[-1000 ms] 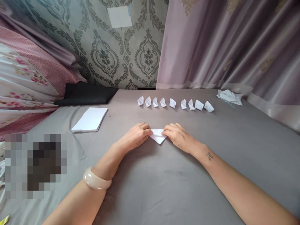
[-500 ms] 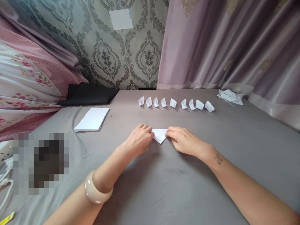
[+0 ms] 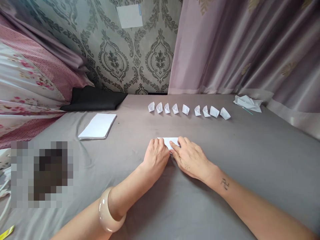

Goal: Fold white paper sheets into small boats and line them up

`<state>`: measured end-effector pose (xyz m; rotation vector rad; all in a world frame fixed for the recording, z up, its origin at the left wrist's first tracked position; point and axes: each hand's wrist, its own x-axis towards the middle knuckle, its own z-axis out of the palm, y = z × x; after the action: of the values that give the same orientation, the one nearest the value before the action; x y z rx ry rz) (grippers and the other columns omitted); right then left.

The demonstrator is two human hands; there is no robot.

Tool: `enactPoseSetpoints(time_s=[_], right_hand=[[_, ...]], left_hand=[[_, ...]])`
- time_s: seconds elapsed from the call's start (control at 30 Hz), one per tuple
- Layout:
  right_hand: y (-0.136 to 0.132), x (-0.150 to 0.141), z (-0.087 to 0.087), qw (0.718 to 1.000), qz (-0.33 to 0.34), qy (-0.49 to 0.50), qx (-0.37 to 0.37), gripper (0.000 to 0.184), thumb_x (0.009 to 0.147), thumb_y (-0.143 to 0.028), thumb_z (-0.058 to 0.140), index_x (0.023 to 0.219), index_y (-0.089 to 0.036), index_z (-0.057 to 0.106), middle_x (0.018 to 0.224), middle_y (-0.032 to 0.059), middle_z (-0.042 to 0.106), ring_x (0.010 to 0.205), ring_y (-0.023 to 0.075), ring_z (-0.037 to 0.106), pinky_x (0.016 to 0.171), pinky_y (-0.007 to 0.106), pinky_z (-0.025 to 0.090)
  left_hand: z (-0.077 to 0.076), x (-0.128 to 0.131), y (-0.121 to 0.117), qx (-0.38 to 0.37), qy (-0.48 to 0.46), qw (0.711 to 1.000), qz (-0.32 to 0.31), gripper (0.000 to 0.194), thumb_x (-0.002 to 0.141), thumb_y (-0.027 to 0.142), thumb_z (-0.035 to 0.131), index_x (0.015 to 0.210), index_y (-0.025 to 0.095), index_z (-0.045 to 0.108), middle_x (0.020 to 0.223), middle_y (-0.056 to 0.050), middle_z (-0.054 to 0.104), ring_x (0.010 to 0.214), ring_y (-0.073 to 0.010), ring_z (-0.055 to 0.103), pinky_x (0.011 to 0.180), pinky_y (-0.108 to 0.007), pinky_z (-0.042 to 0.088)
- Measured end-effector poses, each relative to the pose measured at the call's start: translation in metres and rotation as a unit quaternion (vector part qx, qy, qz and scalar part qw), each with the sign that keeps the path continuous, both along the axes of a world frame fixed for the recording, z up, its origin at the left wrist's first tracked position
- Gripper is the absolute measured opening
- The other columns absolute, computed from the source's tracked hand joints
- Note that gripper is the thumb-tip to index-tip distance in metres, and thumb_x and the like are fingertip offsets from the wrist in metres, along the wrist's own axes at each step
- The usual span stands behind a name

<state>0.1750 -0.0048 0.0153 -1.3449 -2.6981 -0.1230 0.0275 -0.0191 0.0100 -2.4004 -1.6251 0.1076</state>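
A small folded piece of white paper [image 3: 171, 141] lies on the grey cloth between my two hands. My left hand [image 3: 157, 154] has its fingers curled down on the paper's left side and near corner. From the right, my right hand [image 3: 188, 154] holds the paper, with its thumb across the top face and the fingers at the right edge. Part of the paper, including most of its lower point, is hidden under my hands. Beyond it stands a row of several small folded white paper boats [image 3: 175, 108].
A stack of white paper [image 3: 98, 126] lies at the left, before a folded black cloth [image 3: 93, 98]. Crumpled white papers [image 3: 248, 102] and a thin teal stick [image 3: 247, 111] are at the far right. Something yellow [image 3: 7, 232] shows at the lower left.
Both hands have moved closer together over the paper. My right thumb now lies on its face, and my left hand covers more of its near point.
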Motion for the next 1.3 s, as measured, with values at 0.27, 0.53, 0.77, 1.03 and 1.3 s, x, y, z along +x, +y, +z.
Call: enactPoseSetpoints(time_s=[0.27,0.53,0.77,1.03,1.3], right_hand=[[0.019,0.011,0.000,0.997,-0.051,0.035,-0.039,0.036,0.097,-0.031,0.038,0.073,-0.020,0.064,0.087,0.0085,0.059,0.081,0.0205,0.056,0.059,0.032,0.036],[0.046,0.025,-0.013,0.974,-0.049,0.173,-0.135,0.025,0.089,-0.037,0.054,0.110,-0.025,0.059,0.111,0.0056,0.055,0.100,0.0213,0.053,0.078,0.033,0.044],[0.052,0.030,-0.015,0.957,0.022,0.203,-0.205,0.028,0.090,-0.033,0.046,0.115,-0.027,0.056,0.122,0.0067,0.050,0.112,0.0247,0.044,0.098,0.041,0.036],[0.053,0.030,-0.007,0.920,-0.012,0.273,-0.282,0.021,0.080,-0.030,0.055,0.101,-0.025,0.055,0.096,0.0021,0.061,0.089,0.0199,0.054,0.081,0.036,0.043],[0.056,0.036,0.007,0.860,0.034,0.330,-0.387,0.023,0.078,-0.032,0.059,0.092,-0.017,0.070,0.086,0.0020,0.068,0.077,0.0164,0.059,0.069,0.028,0.042]], left_hand=[[0.014,-0.021,0.012,-0.067,-0.073,0.995,0.020,0.012,0.076,0.015,0.053,0.068,0.015,0.062,0.077,-0.012,0.060,0.069,-0.0231,0.057,0.061,-0.033,0.036],[-0.009,-0.042,0.045,-0.080,-0.325,0.939,0.078,0.023,0.082,0.043,0.057,0.078,0.020,0.060,0.084,-0.005,0.058,0.075,-0.0191,0.055,0.065,-0.029,0.040],[-0.010,-0.042,0.050,-0.148,-0.385,0.908,0.077,0.021,0.077,0.037,0.064,0.089,0.020,0.061,0.096,-0.005,0.056,0.095,-0.0221,0.050,0.087,-0.037,0.038],[-0.006,-0.044,0.046,-0.242,-0.527,0.814,0.032,0.018,0.074,0.033,0.064,0.082,0.018,0.057,0.072,0.002,0.055,0.066,-0.0118,0.047,0.062,-0.023,0.037],[0.000,-0.049,0.047,-0.330,-0.617,0.715,-0.003,0.035,0.077,0.044,0.064,0.098,0.015,0.064,0.081,-0.002,0.061,0.071,-0.0124,0.052,0.063,-0.023,0.038]])
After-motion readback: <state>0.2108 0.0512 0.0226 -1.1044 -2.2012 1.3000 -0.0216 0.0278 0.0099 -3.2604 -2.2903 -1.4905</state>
